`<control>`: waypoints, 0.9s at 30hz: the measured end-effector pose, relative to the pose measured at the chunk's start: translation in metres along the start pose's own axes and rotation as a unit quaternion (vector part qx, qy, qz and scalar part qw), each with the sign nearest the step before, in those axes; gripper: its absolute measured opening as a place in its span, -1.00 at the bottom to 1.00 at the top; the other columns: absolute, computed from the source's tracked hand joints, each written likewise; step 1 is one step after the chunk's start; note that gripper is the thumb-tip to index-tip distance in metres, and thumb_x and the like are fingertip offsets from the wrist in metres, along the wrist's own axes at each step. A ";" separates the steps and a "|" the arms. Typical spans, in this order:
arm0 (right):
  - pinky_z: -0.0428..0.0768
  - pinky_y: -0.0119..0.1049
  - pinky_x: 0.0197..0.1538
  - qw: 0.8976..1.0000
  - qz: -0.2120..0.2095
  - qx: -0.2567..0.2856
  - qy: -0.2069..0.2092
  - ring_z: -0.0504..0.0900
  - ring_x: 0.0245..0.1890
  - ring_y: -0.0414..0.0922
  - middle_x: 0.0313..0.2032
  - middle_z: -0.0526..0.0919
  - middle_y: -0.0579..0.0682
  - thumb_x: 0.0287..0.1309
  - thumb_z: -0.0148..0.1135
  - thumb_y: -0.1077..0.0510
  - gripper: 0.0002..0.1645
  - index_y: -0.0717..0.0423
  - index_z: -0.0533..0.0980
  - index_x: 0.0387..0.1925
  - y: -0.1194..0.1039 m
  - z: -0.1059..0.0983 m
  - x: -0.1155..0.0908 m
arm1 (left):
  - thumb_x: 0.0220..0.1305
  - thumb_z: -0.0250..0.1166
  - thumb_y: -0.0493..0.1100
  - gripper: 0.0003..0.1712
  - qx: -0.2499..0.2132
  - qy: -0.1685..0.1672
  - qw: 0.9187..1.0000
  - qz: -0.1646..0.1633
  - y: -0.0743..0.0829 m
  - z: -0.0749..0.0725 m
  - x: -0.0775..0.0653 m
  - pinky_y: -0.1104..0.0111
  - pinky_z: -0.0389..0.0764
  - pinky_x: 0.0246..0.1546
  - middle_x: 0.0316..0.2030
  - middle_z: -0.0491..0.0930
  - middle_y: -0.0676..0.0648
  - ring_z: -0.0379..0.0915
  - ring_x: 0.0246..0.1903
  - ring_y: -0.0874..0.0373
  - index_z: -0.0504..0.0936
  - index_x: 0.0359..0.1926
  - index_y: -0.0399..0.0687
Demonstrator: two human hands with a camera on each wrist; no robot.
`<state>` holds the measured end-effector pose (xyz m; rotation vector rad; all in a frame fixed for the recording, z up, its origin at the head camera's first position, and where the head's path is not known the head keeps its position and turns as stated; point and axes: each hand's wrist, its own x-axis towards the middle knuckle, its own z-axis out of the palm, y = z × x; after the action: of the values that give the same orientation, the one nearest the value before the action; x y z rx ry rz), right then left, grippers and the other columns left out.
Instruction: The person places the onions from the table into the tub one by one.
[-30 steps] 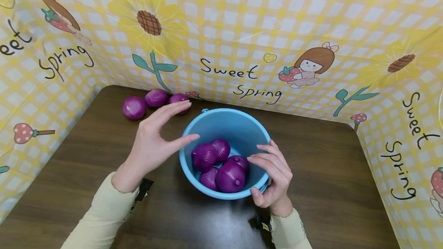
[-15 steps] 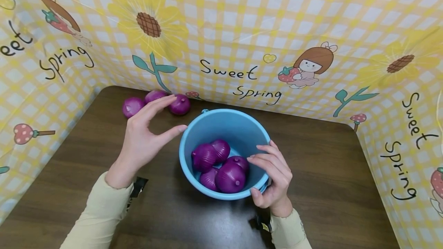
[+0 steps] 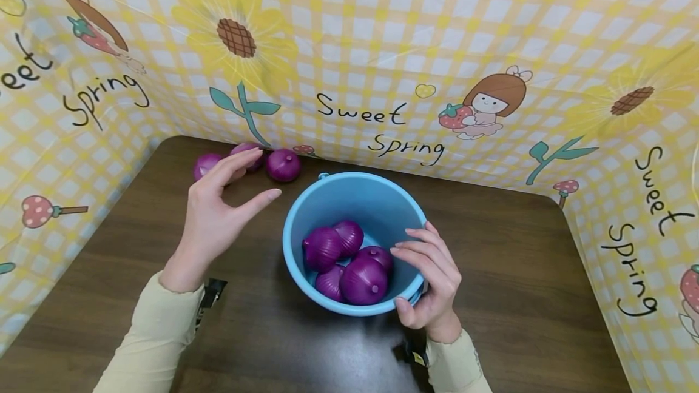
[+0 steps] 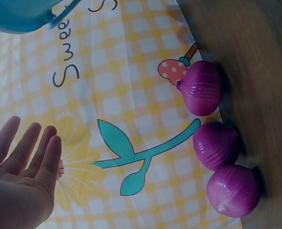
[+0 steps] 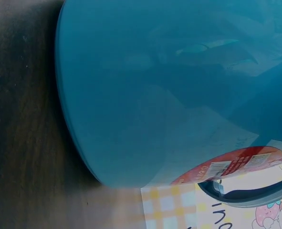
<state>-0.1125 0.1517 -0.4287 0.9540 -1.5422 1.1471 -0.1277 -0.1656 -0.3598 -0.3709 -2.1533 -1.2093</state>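
Observation:
A light-blue bucket [image 3: 371,199] stands on the table with several purple onions [image 3: 364,279] at its bottom. My right hand [image 3: 434,278] grips the bucket's right rim, fingers reaching over to the inside and thumb at the front edge. Left of the bucket, my left hand [image 3: 213,217] is held with thumb and fingers spread wide, nothing between them. Beyond it at the back left lie three loose onions: one stands apart on the right [image 3: 283,165], while the fingers partly cover the other two in the head view. The left wrist view shows these onions [image 4: 216,145] in full.
A dark wooden table [image 3: 519,272] carries everything. Yellow checked cloth [image 3: 349,47] with printed flowers rises along the back and both sides, and the loose onions lie near its foot. The right wrist view shows a red label [image 5: 231,164] and the bucket's handle [image 5: 255,196].
My left hand has moved away from the bucket's rim, leftward toward the loose onions, uncovering the rightmost one. The right hand and the bucket have stayed in place.

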 end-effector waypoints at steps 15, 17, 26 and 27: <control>0.52 0.16 0.20 0.999 -0.001 -0.011 0.049 0.66 -0.11 0.27 -0.40 0.71 0.25 0.04 0.30 -0.35 -0.26 0.34 0.70 -0.44 -0.004 0.000 0.004 | -0.01 0.59 -0.46 -0.34 -0.003 0.003 1.000 -0.029 0.003 -0.004 0.001 0.45 0.48 0.15 0.15 0.63 -0.12 0.52 0.17 0.15 0.67 0.18 -0.21; 0.56 0.14 0.15 0.999 -0.002 -0.015 0.051 0.67 -0.13 0.26 -0.40 0.71 0.25 0.04 0.30 -0.36 -0.25 0.34 0.70 -0.45 -0.004 -0.001 0.003 | -0.01 0.58 -0.46 -0.34 -0.003 0.006 0.999 -0.032 0.003 -0.005 0.001 0.47 0.48 0.14 0.15 0.63 -0.13 0.53 0.15 0.12 0.66 0.19 -0.21; 0.59 0.15 0.12 0.998 -0.015 -0.015 0.058 0.68 -0.23 0.25 -0.42 0.71 0.26 0.07 0.28 -0.35 -0.23 0.37 0.69 -0.47 -0.001 0.000 0.000 | 0.07 0.58 -0.36 -0.38 0.022 0.020 0.999 -0.043 -0.025 -0.012 0.003 0.47 0.50 0.10 0.12 0.65 -0.04 0.54 0.11 0.14 0.67 0.20 -0.09; 0.59 0.15 0.12 0.998 -0.016 -0.015 0.058 0.68 -0.23 0.24 -0.42 0.70 0.26 0.07 0.28 -0.35 -0.23 0.37 0.69 -0.47 -0.001 0.001 -0.001 | 0.07 0.59 -0.33 -0.38 0.026 0.023 0.998 -0.047 -0.032 -0.013 0.002 0.48 0.49 0.09 0.12 0.65 -0.01 0.54 0.10 0.20 0.68 0.21 -0.04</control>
<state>-0.1120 0.1509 -0.4295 0.8735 -1.4414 1.1329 -0.1410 -0.1935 -0.3747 -0.2199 -2.1783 -1.1993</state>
